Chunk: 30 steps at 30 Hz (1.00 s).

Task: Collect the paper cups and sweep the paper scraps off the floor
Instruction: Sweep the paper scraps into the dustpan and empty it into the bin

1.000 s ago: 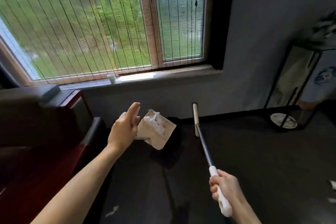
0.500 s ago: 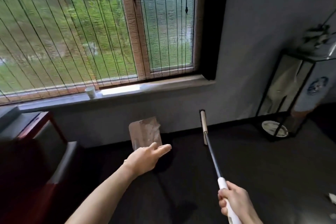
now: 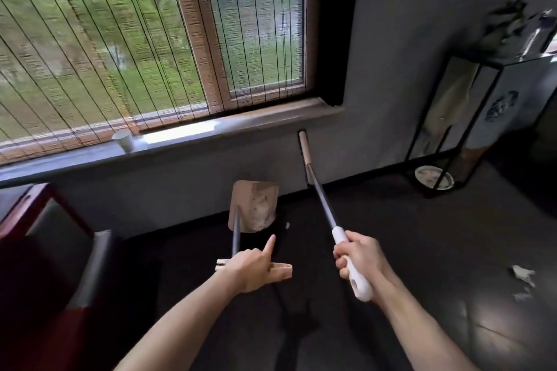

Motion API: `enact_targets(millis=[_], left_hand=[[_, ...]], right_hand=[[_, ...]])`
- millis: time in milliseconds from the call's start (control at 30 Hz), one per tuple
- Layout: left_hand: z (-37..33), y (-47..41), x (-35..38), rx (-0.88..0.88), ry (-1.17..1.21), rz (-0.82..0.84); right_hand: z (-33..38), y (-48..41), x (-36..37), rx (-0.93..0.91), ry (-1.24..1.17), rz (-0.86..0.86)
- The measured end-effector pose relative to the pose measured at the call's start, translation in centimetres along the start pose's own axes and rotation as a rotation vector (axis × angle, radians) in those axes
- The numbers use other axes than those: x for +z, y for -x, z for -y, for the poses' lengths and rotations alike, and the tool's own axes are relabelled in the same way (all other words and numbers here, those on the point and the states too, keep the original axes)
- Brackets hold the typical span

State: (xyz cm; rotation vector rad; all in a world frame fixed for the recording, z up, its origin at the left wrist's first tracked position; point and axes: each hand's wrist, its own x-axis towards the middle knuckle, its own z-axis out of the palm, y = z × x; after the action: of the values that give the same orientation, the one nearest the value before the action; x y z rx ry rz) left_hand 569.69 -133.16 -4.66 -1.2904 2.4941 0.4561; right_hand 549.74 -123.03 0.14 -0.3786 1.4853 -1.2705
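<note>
Open before — left hand [image 3: 251, 269] now grips dustpan [image 3: 254, 202].

One paper cup [image 3: 124, 140], one dustpan [image 3: 254, 205], one broom [image 3: 320, 197] and three loose paper scraps [image 3: 523, 272].

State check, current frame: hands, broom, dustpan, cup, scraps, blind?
left hand: grips dustpan handle, index finger straight
right hand: grips broom's white grip
dustpan: holds paper scraps
broom: held angled, head away from person
paper cup: upright on windowsill, not collected
floor scraps: unswept, at right
blind: lowered
</note>
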Motion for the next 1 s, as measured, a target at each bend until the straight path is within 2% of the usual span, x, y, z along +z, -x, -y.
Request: enact_targets(millis=[200,567,767,1000], left_hand=[[-0.6,-0.9,2.4,0.004,-0.122,-0.100],[-0.5,-0.7,-0.3,0.271,-0.488,-0.361],[-0.5,0.5,-1.2,0.311,-0.629,-0.353],[-0.6,0.5,0.9,0.385,-0.643,-0.260]], right_hand=[[-0.1,0.6,0.6,-0.008,0.062,0.024],[-0.5,1.6,0.2,-0.017,0.111,0.078],[-0.1,2.1,0.8,-0.047,0.122,0.117],[-0.1,2.9,-0.1,-0.045,0.128,0.181]])
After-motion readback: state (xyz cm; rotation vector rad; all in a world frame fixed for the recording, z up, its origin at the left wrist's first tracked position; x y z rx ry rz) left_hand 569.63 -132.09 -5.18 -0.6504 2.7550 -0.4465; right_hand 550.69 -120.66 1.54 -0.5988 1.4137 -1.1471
